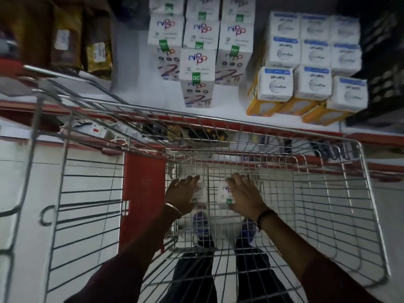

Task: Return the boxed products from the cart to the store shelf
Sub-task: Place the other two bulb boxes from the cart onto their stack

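Both my hands reach down into the wire cart [328, 149]. My left hand [180, 194] grips a small white Nippo box [200, 193] at the cart's bottom. My right hand [244, 194] grips a second white Nippo box [225, 196] beside it. The two boxes stand side by side, a thin gap between them. On the white store shelf [135, 92] above the cart stand rows of matching Nippo boxes [197, 64], stacked upright.
White and orange Wipro bulb boxes [275, 84] fill the shelf's right side, next to a black crate [384, 79]. Brown packets [65, 40] stand at the left. A red panel [142, 193] forms the cart's left inner wall. My feet show through the cart's mesh.
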